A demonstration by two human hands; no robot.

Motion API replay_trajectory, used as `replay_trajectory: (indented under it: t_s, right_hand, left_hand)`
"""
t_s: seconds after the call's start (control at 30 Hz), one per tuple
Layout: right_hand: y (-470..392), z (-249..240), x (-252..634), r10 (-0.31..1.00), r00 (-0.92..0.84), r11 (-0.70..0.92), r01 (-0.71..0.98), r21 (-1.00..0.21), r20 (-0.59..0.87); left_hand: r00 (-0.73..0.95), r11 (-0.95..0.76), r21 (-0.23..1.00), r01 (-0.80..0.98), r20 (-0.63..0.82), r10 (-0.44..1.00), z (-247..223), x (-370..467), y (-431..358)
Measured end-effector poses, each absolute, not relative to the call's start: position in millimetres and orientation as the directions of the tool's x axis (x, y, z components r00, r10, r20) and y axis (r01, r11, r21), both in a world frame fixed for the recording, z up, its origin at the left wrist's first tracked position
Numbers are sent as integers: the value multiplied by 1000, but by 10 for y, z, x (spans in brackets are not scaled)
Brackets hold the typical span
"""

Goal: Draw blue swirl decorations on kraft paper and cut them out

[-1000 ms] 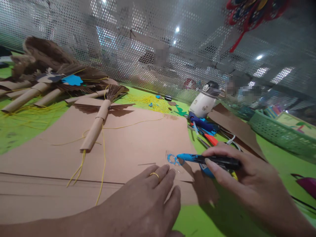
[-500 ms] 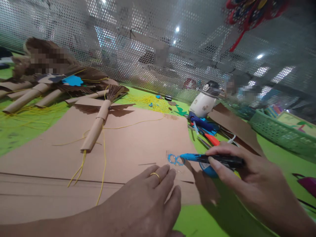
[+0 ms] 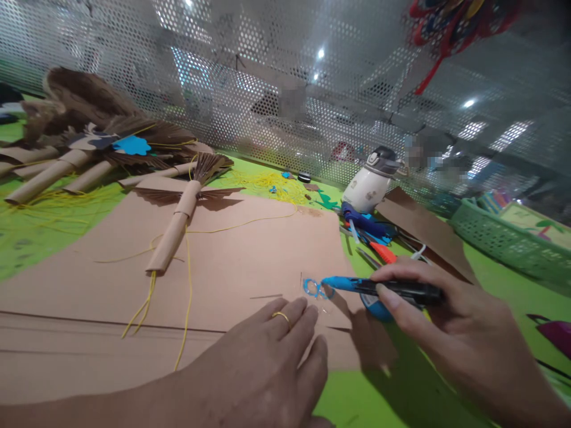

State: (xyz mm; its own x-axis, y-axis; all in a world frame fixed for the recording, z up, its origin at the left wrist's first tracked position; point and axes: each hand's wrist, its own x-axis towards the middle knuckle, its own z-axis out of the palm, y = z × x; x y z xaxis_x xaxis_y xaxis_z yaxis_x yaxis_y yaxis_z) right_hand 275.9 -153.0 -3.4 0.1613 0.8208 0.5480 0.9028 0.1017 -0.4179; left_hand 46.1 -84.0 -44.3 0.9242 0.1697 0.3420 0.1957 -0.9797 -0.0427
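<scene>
My right hand [image 3: 455, 321] grips a black marker with a blue front end [image 3: 397, 288], held nearly level. Its tip is over a small blue drawing of two joined loops [image 3: 317, 289] on brown kraft paper [image 3: 250, 255]. Just below the drawing, my left hand [image 3: 272, 356] lies flat on the paper, fingers stretched out, with a gold ring on one finger. To the left on the sheet rests a rolled brown paper figure [image 3: 172, 235] with pleated fans and yellow strings hanging from its end.
Several more rolled paper figures [image 3: 80, 160] lie in a pile at the back left. A white bottle [image 3: 368, 181], a blue-handled tool [image 3: 368, 221] and an orange cutter [image 3: 381, 249] sit behind my right hand. At right stands a green basket [image 3: 513, 244]; a perforated metal screen [image 3: 267, 77] rises behind.
The marker's tip has shifted slightly left across the blue loops. My left hand stays in place on the paper.
</scene>
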Motion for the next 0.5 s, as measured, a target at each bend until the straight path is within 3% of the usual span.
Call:
replay_trajectory:
  t_s: [0.23, 0.5]
  right_hand:
    - [-1502, -40, 2732, 818, 109, 171, 892, -419, 565]
    - [-1530, -47, 2789, 822, 202, 72, 891, -448, 533]
  left_hand:
    - [923, -981, -25, 191, 344, 171, -442, 460, -826]
    - [923, -978, -39, 203, 341, 178, -458, 478, -816]
